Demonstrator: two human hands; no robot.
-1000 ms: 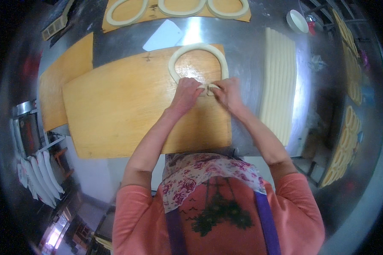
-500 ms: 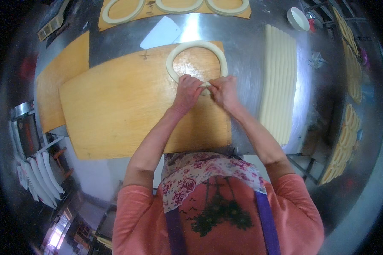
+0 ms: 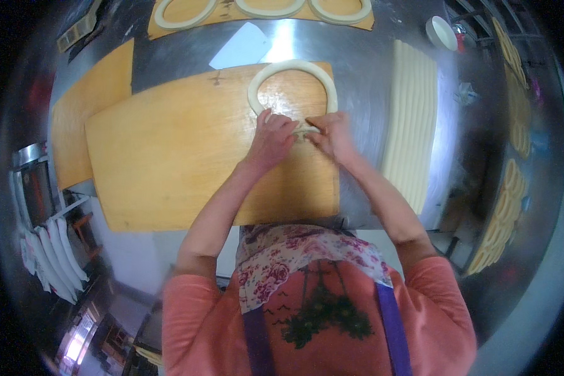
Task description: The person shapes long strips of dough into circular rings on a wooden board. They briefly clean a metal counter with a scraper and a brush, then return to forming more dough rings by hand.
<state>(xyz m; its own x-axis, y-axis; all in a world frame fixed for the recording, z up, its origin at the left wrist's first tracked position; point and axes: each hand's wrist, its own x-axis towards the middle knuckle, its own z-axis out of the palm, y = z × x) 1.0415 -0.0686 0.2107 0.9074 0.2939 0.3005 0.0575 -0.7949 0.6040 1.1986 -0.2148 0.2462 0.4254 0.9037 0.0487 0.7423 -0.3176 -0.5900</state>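
Metal shines across the desk (image 3: 357, 94), and a wooden board (image 3: 169, 163) lies on its near part. From my remote seat I find the dough ring (image 3: 291, 65) at that board's far right corner. On its near stretch, the left hand (image 3: 271, 136) has its grip closed on the dough; the right hand (image 3: 333, 139) has finger and thumb about it, but blur keeps me from telling whether that grip is pressing or loose. I judge that uneven pulling could thin or tear this stretch, and a weak pinch could leave it gaping. Since the ring's right side reaches the board's edge, a sideways drag could tip it onto the metal. For containers, I have a white bowl (image 3: 442, 33) showing its pale inside, and a rack tray (image 3: 496, 229) loaded with pale rings.
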